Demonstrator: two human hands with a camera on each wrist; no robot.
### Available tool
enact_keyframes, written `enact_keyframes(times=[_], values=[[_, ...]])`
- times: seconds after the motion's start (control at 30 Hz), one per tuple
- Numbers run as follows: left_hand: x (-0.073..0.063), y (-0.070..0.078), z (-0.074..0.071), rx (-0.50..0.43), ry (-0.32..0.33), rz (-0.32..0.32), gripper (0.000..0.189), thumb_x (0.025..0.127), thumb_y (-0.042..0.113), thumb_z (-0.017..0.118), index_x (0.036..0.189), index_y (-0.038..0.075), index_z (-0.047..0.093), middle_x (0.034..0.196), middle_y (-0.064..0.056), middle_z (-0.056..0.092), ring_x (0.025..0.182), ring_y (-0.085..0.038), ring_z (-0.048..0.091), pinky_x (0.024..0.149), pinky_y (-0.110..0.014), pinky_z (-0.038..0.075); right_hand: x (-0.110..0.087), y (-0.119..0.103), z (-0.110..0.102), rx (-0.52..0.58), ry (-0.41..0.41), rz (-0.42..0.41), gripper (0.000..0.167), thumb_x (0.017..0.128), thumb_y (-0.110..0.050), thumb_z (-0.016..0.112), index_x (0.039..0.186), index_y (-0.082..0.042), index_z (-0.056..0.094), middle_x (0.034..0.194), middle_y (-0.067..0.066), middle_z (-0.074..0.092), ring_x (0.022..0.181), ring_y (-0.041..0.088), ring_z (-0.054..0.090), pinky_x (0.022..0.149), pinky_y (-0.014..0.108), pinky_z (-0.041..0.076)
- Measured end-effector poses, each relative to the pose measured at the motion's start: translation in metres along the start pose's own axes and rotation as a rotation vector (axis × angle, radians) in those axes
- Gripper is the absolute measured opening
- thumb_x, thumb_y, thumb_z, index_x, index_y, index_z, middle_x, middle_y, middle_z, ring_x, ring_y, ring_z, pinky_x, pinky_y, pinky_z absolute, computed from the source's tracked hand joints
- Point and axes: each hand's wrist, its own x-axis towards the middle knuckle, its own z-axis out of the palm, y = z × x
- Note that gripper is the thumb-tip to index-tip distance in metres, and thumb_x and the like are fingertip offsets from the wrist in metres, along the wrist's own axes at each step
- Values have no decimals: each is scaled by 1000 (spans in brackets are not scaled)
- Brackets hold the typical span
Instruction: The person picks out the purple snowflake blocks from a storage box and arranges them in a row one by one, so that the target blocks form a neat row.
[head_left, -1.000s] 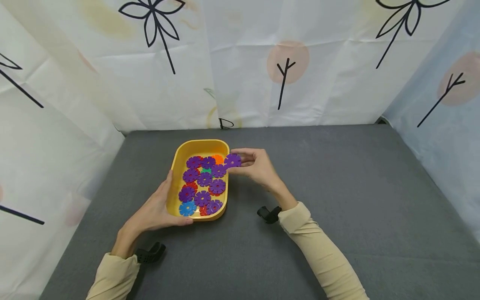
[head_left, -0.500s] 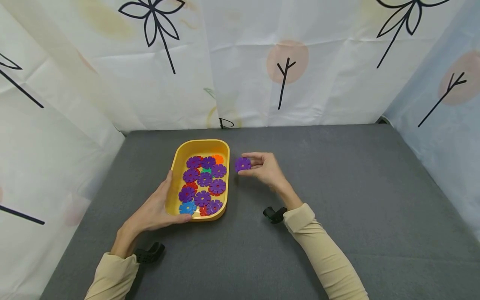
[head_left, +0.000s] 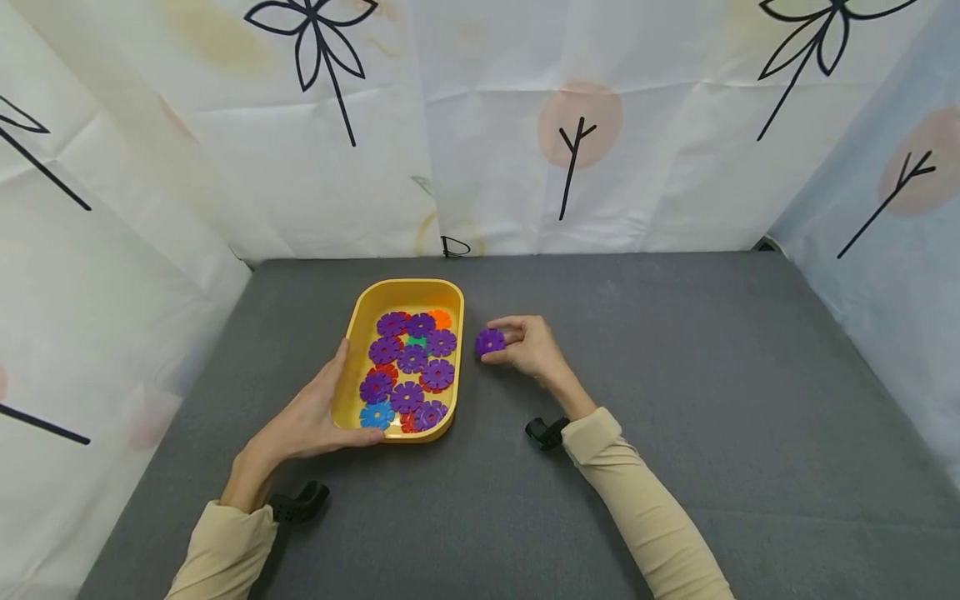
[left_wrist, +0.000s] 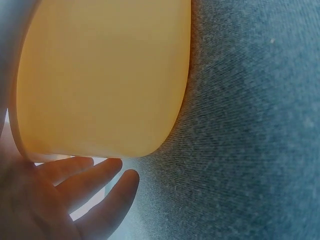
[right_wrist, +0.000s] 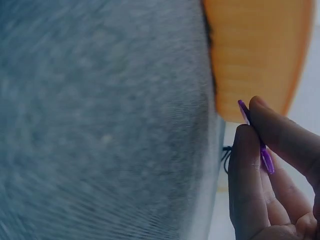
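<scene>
A yellow plastic tray [head_left: 405, 292] holds several flower-shaped interlocking discs, mostly purple [head_left: 412, 358], with red, blue [head_left: 377, 415], green and orange ones among them. My left hand [head_left: 303, 421] grips the tray at its near left corner, thumb along the front rim and fingers against the left side. In the left wrist view, the fingers [left_wrist: 95, 182] lie at the tray's outer wall [left_wrist: 105, 80]. Just right of the tray, my right hand [head_left: 532, 350] pinches one purple flower-shaped disc [head_left: 489, 341]. The right wrist view has this disc [right_wrist: 267, 161] edge-on between thumb and fingertip.
A dark grey cloth [head_left: 675, 400] covers the tabletop. White fabric [head_left: 487, 167] printed with flowers and trees hangs behind and along both sides. Each wrist carries a black strap mount, such as the right one [head_left: 546, 432].
My right hand has drawn the purple disc from the tray's right rim, out to the right and then slightly nearer and lower. The left hand keeps its hold on the tray.
</scene>
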Motion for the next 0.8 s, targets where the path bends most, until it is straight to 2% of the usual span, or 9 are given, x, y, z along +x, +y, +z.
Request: enact_keyframes(times=[0.2,0.4,0.57,0.7,0.8], values=[[-1,0,1,4,1,3,139,75,53,86,164,13,-12,169,-24,13,142,-41,37,112,-62,43,4,4,5,-82,23,-6,51,78,-4,87,126,-4,71,107,19,78,97,27,75,73,25,56],[-3,1,2,8,10,10,139,75,53,87,164,12,-12,169,-24,14,142,-40,38,112,-62,43,5,3,7,-167,25,-25,51,77,-7,89,125,-5,72,107,18,77,97,28,72,77,29,56],[-3,1,1,5,8,19,138,75,52,87,164,13,-12,168,-24,15,139,-38,40,110,-59,46,5,4,9,-265,42,-72,50,75,-10,91,122,-4,74,99,17,77,87,24,69,71,26,54],[-4,2,1,6,2,9,138,76,53,86,164,13,-12,168,-23,15,140,-39,39,111,-60,45,6,5,11,-324,57,-106,50,75,-12,91,121,-3,74,86,15,72,74,20,59,62,22,43],[-5,2,1,2,-1,6,138,75,54,86,164,12,-12,168,-24,14,141,-40,38,112,-61,43,5,5,12,-364,66,-111,49,76,-15,91,121,-4,74,87,14,70,76,20,57,64,25,42]])
